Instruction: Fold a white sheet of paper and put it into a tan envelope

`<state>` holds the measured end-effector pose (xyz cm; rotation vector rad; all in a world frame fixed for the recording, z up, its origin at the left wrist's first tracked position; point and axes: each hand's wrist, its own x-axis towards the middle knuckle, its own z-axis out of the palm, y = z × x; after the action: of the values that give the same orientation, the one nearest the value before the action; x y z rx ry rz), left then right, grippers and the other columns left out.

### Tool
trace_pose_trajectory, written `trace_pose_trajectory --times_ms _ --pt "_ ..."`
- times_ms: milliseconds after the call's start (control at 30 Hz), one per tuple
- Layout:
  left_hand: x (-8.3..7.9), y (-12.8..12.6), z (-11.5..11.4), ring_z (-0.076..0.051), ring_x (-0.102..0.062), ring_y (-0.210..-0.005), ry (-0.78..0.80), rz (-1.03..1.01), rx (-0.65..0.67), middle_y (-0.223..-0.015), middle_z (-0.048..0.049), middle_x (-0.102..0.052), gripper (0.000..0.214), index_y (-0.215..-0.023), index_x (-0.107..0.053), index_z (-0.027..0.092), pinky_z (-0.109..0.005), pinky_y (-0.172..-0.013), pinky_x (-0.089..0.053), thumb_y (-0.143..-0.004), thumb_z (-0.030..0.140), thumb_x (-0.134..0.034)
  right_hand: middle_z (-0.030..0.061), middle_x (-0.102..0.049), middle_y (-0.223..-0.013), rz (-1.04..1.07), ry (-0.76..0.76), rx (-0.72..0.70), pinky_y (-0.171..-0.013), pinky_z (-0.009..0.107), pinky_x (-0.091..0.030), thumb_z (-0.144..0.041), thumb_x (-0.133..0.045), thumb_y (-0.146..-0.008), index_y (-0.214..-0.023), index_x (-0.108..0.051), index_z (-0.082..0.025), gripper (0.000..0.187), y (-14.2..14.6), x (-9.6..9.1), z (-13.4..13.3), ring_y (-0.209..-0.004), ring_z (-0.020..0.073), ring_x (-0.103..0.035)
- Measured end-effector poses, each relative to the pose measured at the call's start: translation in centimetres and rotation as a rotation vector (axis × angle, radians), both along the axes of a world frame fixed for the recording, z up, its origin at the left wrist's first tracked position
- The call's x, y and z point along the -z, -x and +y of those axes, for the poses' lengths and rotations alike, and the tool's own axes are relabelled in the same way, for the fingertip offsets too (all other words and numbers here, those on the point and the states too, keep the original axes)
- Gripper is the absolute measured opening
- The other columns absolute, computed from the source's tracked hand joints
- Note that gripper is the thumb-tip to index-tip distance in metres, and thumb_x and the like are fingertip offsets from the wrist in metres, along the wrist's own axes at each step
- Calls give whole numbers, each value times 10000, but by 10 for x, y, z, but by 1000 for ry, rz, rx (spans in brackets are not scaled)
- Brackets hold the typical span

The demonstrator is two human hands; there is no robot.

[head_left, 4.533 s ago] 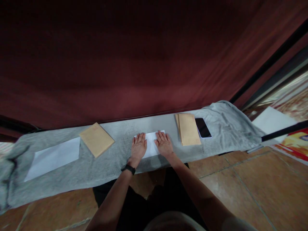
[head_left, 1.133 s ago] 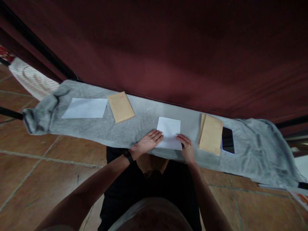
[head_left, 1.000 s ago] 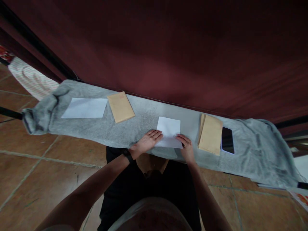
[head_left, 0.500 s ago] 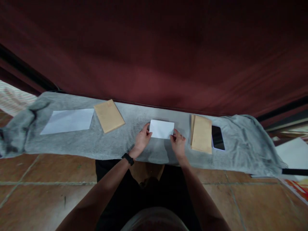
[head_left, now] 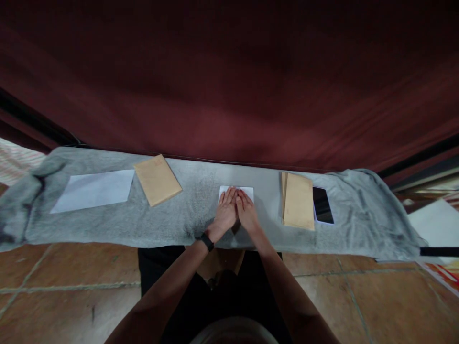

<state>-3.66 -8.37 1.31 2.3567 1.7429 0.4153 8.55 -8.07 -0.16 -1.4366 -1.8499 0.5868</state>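
So there's this huge dark red curtain filling the whole top half of the frame. A phone with a pale purplish edge lies right of centre, dark screen up, on a fuzzy grey blanket that's all rumpled at both ends. Bottom corners are brownish-orange floor tiles. There's a bit of stripy cloth at the left edge, plus something red and yellow, cut off at lower right.
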Motion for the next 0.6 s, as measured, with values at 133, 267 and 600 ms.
trace_pose_trajectory --times_ms 133,267,600 --pt "17 -6 7 -246 -183 -1554 43 57 -7 -1642 -166 -306 591 -1550 -335 70 -468 -1263 -170 -966 156 -307 103 -451 -1571 -254 32 -3 -1249 454 -200 -396 -242 -1080 -1520 -445 -163 538 9 4 5 -1492 225 -341" --pt "21 4 8 -246 -194 -1551 11 55 -77 -1635 -165 -319 581 -1553 -329 61 -470 -1262 -165 -996 212 -267 137 -365 -1612 -391 27 41 -1250 483 -170 -378 -293 -1074 -1546 -397 -129 543 -1 11 7 -1517 253 -292" --pt "17 29 0 -301 -282 -1519 -43 -17 -264 -1598 -215 -373 599 -1528 -355 34 -501 -1233 -222 -1005 323 -318 184 -383 -1589 -392 -57 130 -1224 570 -209 -385 -372 -1048 -1543 -389 -101 571 -34 22 5 -1492 317 -341"
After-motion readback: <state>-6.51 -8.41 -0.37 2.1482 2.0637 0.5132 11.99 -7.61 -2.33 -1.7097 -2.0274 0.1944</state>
